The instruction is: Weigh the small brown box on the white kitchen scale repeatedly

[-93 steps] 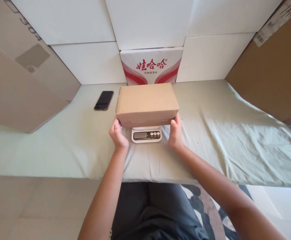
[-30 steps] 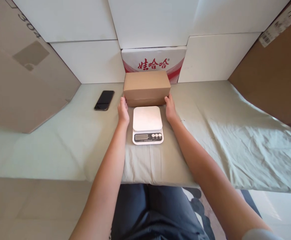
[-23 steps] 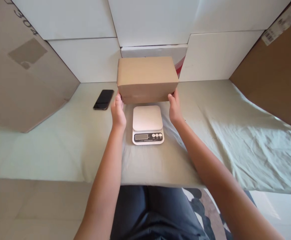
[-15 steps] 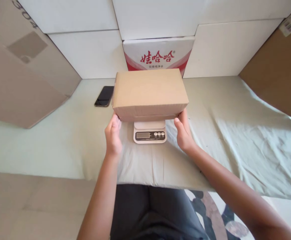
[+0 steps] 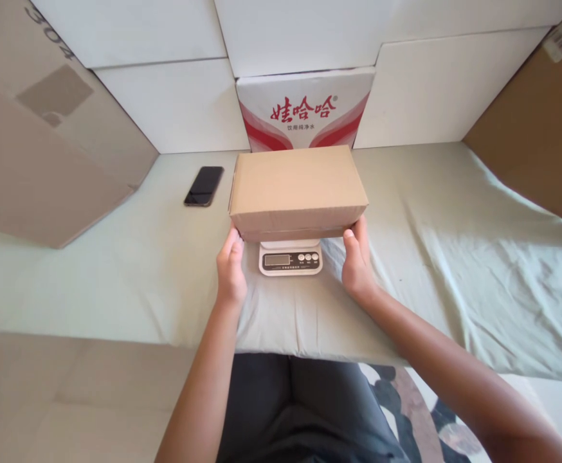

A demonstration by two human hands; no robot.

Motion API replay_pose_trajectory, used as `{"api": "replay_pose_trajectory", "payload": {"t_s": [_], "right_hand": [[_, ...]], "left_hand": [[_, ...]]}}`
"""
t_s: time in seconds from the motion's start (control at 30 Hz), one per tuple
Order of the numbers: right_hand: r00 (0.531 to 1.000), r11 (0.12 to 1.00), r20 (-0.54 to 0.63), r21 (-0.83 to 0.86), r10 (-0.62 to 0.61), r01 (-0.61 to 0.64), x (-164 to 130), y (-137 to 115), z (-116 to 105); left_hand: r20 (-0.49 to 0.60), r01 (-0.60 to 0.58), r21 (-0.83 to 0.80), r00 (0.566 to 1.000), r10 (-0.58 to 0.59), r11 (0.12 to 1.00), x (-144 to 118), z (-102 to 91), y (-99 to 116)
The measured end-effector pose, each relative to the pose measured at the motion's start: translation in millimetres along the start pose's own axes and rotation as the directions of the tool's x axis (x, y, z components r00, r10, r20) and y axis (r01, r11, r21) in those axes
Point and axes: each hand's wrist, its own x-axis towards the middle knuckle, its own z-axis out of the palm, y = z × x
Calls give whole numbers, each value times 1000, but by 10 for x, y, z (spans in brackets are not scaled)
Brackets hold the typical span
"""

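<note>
A brown cardboard box [image 5: 298, 183] is held level between my two hands, over a white kitchen scale [image 5: 290, 262]. My left hand [image 5: 231, 265] grips its near left corner, and my right hand [image 5: 357, 257] grips the near right corner. The fingers of both hands run partly out of sight beside and under the box. Only the scale's front shows, with its grey display and three round buttons; the box covers the rest. Whether the box's underside touches the scale, I cannot tell.
A black smartphone [image 5: 204, 186] lies left of the box on the pale green cloth [image 5: 117, 283]. Behind stands a white carton with red lettering [image 5: 305, 109], among white panels. Large brown cartons stand at the left [image 5: 54, 141] and right [image 5: 541, 122].
Both hands have brought the box slightly nearer and lower, its left end shifting right. More of the red-and-white carton and the whole phone now show.
</note>
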Motion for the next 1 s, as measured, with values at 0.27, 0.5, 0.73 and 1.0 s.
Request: {"api": "replay_pose_trajectory", "payload": {"t_s": [0.27,0.5,0.73,1.0], "right_hand": [[1000,1000,2,-2,29,-29,4,7,-19],[999,999,3,-11,36,-36,1,16,-26],[998,998,-13,11,55,-55,-3,15,-24],[989,989,-113,119,100,-86,70,319,-79]], "left_hand": [[9,0,5,1000,0,1000,-5,5,9],[10,-1,8,1000,1,1000,13,-5,-4],[-16,-23,-13,1000,22,1000,46,-25,-15],[-71,-74,-26,995,72,997,100,-80,24]]}}
